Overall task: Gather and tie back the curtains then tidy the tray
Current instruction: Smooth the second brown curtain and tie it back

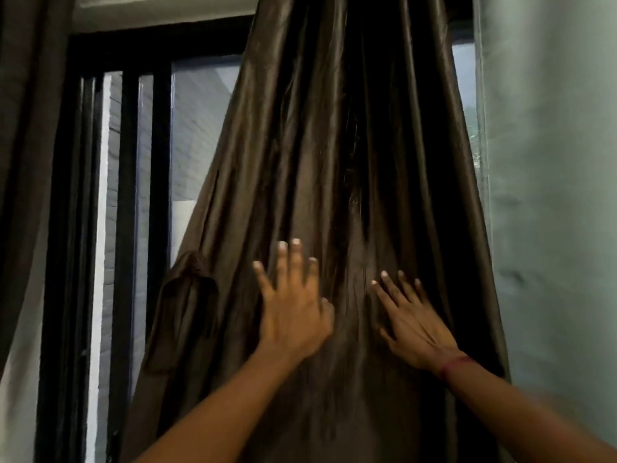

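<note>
A dark brown satin curtain (320,138) hangs in folds down the middle of the head view, narrow at the top and spreading lower down. A fabric tie-back loop (187,295) of the same cloth hangs at its left edge. My left hand (293,309) lies flat on the curtain with fingers spread, just right of the loop. My right hand (414,325) also rests flat on the cloth, fingers apart, with a red band at the wrist. Neither hand grips the fabric. No tray is in view.
A window with black vertical bars (130,208) stands to the left of the curtain, a grey wall seen through it. Another dark curtain (26,105) hangs at the far left. A pale green curtain (547,182) fills the right side.
</note>
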